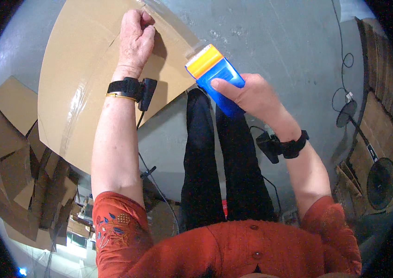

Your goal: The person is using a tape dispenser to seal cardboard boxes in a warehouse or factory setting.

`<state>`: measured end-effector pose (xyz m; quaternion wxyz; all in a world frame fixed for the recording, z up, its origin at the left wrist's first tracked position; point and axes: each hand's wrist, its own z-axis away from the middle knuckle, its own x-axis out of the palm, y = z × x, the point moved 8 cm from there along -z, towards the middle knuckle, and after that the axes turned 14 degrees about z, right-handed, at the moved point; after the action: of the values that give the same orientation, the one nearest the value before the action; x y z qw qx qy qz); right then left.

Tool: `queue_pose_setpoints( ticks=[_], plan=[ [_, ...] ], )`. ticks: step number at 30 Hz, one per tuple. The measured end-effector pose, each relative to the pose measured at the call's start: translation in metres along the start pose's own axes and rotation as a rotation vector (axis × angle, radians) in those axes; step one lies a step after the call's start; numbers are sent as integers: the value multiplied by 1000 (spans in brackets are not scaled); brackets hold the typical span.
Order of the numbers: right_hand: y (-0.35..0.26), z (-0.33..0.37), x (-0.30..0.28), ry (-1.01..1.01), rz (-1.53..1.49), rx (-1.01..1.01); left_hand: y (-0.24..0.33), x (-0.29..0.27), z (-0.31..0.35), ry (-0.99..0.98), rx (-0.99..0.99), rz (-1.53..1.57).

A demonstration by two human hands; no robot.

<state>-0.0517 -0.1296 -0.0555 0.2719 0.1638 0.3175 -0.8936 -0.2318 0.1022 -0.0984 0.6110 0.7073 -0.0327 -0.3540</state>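
A large sheet of tan cardboard (71,60) fills the upper left. Over its upper part is my left hand (136,41), the fingers curled and the thumb against them; what they hold, if anything, is hidden. My right hand (263,99) grips a blue tape dispenser (222,76) with an orange front and a toothed edge, the thumb lying across its face. That toothed edge is beside the sheet's right edge. A strip of clear tape (178,28) runs along this edge from the dispenser toward the top of the view.
Brown cardboard pieces (15,171) are heaped at the left. More cardboard (377,60) stands at the right, near a stand with a round black base (382,183). A thin cable (340,41) trails over the grey floor (289,46). My dark-trousered legs (201,157) are below the dispenser.
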Motion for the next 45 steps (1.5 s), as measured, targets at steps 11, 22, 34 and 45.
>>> queue_pose_setpoints(
  ticks=[11,22,34,45],
  plan=[
    [-10,0,6,116,93,-356,2,6,-5,19,-91,26],
    [4,-7,13,-16,-60,7,3,8,-2,-22,-85,-2],
    [15,-14,18,-12,-115,59,4,11,-1,-48,10,-142],
    [35,-6,29,-123,-61,113,-2,11,0,-79,-19,-142]
  ],
)
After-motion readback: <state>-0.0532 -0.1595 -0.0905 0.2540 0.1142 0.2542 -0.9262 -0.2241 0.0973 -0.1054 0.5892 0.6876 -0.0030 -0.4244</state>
